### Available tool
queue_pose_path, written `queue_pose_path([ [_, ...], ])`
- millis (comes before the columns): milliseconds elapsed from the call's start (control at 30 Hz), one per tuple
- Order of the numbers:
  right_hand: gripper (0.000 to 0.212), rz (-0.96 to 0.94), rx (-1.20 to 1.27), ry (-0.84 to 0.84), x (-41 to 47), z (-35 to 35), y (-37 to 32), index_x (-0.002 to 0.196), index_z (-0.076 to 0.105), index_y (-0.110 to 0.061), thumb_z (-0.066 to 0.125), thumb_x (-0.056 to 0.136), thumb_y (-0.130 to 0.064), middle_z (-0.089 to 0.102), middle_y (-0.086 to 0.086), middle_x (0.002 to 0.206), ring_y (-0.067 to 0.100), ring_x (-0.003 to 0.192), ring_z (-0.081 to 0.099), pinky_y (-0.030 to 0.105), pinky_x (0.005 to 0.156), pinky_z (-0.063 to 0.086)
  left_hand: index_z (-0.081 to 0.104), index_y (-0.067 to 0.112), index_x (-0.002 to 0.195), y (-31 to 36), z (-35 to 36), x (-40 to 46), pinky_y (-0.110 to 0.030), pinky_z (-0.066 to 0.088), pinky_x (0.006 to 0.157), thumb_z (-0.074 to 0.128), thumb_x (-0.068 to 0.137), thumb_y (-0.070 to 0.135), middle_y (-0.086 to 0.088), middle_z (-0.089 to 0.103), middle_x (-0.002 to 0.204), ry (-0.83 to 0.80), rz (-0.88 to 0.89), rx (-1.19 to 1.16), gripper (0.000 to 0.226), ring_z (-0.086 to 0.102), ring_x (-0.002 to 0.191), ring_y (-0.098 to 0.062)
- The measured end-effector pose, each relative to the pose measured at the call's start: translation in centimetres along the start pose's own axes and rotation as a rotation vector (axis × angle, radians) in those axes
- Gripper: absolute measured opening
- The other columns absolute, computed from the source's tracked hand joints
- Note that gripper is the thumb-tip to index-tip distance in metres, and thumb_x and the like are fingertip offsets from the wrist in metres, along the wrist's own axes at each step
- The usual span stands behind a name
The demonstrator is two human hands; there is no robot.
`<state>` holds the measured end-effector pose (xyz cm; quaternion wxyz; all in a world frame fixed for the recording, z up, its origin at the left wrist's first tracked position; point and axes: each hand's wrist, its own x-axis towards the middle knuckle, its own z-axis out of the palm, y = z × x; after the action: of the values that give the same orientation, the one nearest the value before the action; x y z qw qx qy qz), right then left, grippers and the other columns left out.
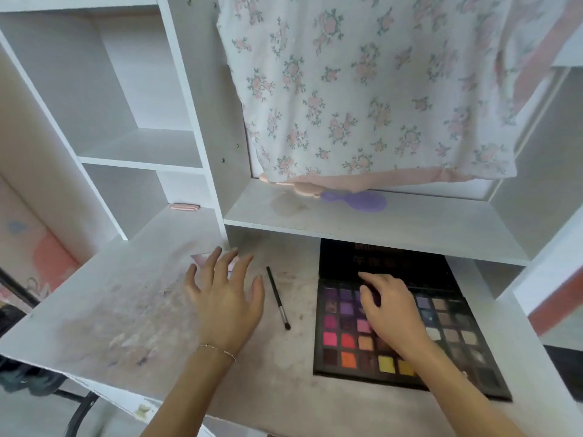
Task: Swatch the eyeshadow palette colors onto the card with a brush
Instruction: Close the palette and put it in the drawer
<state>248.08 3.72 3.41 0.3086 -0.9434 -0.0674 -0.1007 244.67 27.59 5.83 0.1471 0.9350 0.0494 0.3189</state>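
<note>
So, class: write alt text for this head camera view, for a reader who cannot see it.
A person's right hand hovers over an open eyeshadow palette on a white desk. The open left hand partly covers a card, and a brush lies untouched between the hands.

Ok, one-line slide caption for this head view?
Left hand spread over the card, right hand on the open palette, brush lying untouched between.

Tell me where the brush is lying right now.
In the head view, the brush lies untouched on the desk, between the left hand and the open eyeshadow palette, bristles pointing toward the person.
</note>
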Motion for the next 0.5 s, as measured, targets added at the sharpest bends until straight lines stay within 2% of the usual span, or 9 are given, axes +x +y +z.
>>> queue_pose_path([
  [67,0.037,0.037,-0.189,-0.042,0.2,-1.2,2.4,0.129,0.049,-0.025,0.043,0.093,-0.031,0.05,0.004,0.129,0.021,0.119,0.04,0.037,0.099,0.031,0.065,0.013,0.103,2.2,0.6,0.0,-0.047,0.039,0.089,0.052,0.078,0.025,-0.008,0.063,0.108,-0.048,0.039,-0.118,0.031,0.057,0.103,-0.031],
  [133,0.038,0.072,-0.304,-0.087,0.5,-2.1,4.1,0.13,0.047,-0.03,0.039,0.093,-0.037,0.046,0.001,0.13,0.02,0.12,0.035,0.038,0.099,0.029,0.064,0.012,0.104,4.0,1.6,-0.2,-0.039,0.043,0.085,0.054,0.08,0.022,-0.007,0.062,0.106,-0.162,0.088,-0.243,0.029,0.057,0.099,-0.028],
  [233,0.035,0.051,-0.351,-0.103,0.3,-2.7,5.0,0.124,0.053,-0.03,0.039,0.093,-0.039,0.047,0.0,0.127,0.019,0.116,0.035,0.035,0.094,0.03,0.061,0.013,0.112,5.8,3.6,-0.6,-0.027,0.036,0.094,0.053,0.087,0.021,-0.005,0.056,0.116,-0.359,0.101,-0.342,0.027,0.049,0.11,-0.02],
  [333,0.032,0.002,-0.337,-0.12,-0.5,-2.8,5.0,0.119,0.056,-0.03,0.041,0.092,-0.038,0.049,-0.003,0.12,0.016,0.112,0.036,0.032,0.087,0.03,0.055,0.013,0.12,6.6,5.3,-0.7,-0.02,0.028,0.098,0.05,0.09,0.024,-0.005,0.049,0.125,-0.454,0.066,-0.395,0.033,0.042,0.117,-0.017],
  [400,0.029,-0.035,-0.265,-0.155,-1.0,-3.0,4.8,0.114,0.06,-0.028,0.042,0.092,-0.035,0.051,-0.005,0.111,0.014,0.107,0.04,0.029,0.083,0.031,0.051,0.013,0.124,6.9,6.0,-0.5,-0.018,0.024,0.1,0.05,0.09,0.025,-0.006,0.047,0.128,-0.49,0.029,-0.399,0.036,0.04,0.12,-0.018],
  [500,0.021,-0.017,-0.121,-0.101,-1.9,-3.8,4.9,0.103,0.066,-0.021,0.05,0.09,-0.023,0.057,-0.004,0.1,0.017,0.101,0.047,0.028,0.079,0.034,0.043,0.014,0.132,7.1,7.1,0.0,-0.028,0.023,0.104,0.048,0.09,0.03,-0.008,0.043,0.137,-0.565,-0.013,-0.266,0.046,0.033,0.127,-0.023],
])
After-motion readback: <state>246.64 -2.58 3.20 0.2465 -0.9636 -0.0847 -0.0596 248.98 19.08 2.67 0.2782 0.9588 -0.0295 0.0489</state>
